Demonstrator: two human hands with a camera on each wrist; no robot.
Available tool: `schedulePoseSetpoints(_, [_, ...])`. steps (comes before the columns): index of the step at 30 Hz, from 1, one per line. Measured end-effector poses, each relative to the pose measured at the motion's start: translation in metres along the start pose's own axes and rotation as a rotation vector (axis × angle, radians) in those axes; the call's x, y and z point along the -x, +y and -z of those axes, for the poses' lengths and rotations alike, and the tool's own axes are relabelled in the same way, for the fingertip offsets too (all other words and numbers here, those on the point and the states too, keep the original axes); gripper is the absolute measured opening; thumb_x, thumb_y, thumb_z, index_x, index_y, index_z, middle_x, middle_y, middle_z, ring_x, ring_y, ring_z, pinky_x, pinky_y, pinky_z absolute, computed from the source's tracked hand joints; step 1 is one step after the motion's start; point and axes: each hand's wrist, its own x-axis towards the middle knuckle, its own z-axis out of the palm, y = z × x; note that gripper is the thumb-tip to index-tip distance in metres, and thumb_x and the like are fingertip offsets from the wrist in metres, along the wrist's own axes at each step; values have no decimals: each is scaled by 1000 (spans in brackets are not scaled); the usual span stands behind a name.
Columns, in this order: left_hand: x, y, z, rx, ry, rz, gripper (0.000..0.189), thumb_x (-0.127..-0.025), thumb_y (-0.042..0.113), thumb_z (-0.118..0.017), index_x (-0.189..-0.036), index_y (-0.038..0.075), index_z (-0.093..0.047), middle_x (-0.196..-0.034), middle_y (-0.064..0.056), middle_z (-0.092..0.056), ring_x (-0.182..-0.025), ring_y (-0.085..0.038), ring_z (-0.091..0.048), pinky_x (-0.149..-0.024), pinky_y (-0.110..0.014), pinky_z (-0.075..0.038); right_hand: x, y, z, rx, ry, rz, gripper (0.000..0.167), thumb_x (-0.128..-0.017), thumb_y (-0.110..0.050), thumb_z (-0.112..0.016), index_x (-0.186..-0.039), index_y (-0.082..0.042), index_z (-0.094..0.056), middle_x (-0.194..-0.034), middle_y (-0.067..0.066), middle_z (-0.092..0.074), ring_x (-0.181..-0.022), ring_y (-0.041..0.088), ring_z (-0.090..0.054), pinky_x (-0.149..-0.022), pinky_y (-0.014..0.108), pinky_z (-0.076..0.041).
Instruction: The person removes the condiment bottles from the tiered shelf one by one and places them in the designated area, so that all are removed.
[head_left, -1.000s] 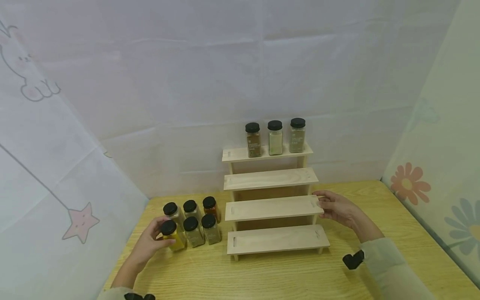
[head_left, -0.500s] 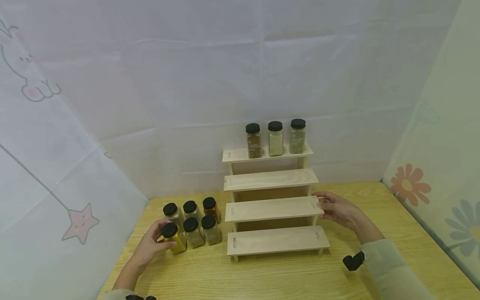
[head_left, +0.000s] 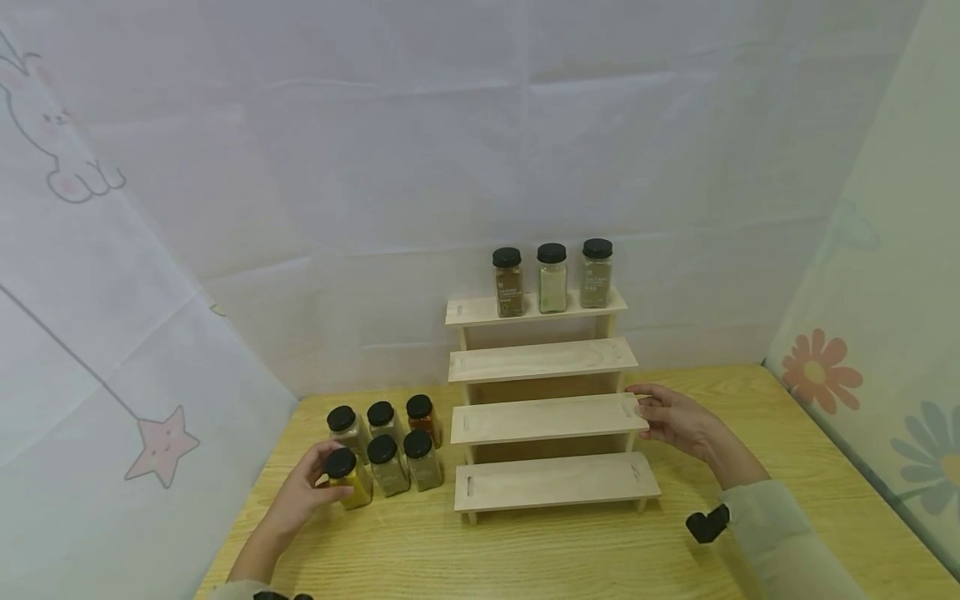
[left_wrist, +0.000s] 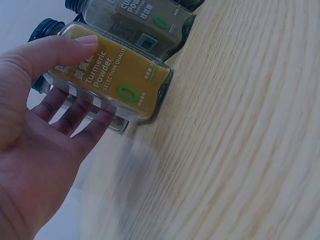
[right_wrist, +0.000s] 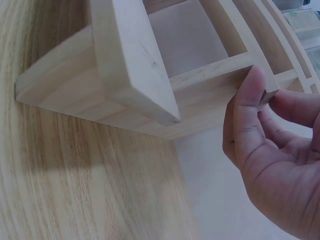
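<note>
My left hand (head_left: 298, 492) grips a glass spice jar of yellow turmeric powder (head_left: 358, 492) with a black cap. In the left wrist view the thumb lies over the label of the turmeric jar (left_wrist: 112, 75), and the other fingers reach round its far side. The jar's base is right at the tabletop. On the right, my right hand (head_left: 678, 422) pinches the end of a board of the four-step wooden rack (head_left: 547, 419). Its thumb and fingers close on the board's corner (right_wrist: 267, 92) in the right wrist view.
Several more black-capped jars, including a grey-brown one (head_left: 389, 477) and a red one (head_left: 424, 423), stand beside the turmeric. Three jars, one pale green (head_left: 552, 288), stand on the rack's top step. A white cloth wall (head_left: 360, 167) rises behind the wooden table (head_left: 525, 558).
My left hand and the turmeric jar have shifted slightly toward me, a little away from the jars behind. My right hand keeps its place on the rack.
</note>
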Motion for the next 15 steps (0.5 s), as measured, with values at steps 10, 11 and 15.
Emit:
schedulePoseSetpoints(10, [1, 7, 0, -33, 3, -5, 68, -87, 9, -79, -143, 5, -41, -147, -17, -45, -118, 6, -49, -98, -38, -43, -1, 1, 0, -3, 0, 6, 60, -106, -13, -53, -156, 3, -22, -104, 4, -48, -80, 11, -52, -81, 31, -57])
schedulePoseSetpoints(11, [1, 9, 0, -37, 2, -15, 67, -88, 9, -78, -144, 5, -41, -146, -17, -45, -118, 4, -49, -98, -38, -43, -1, 1, 0, 1, 0, 6, 61, -106, -13, -53, -156, 3, -22, -106, 4, -48, -81, 11, -53, -81, 31, -57])
schedulePoseSetpoints(15, [1, 22, -1, -65, 4, -68, 64, -91, 11, -76, -144, 3, -40, -143, -20, -46, -119, -3, -48, -102, -50, -39, 0, 2, -1, 18, -1, 1, 62, -107, -14, -53, -157, 2, -20, -113, 5, -52, -89, 12, -59, -83, 33, -57])
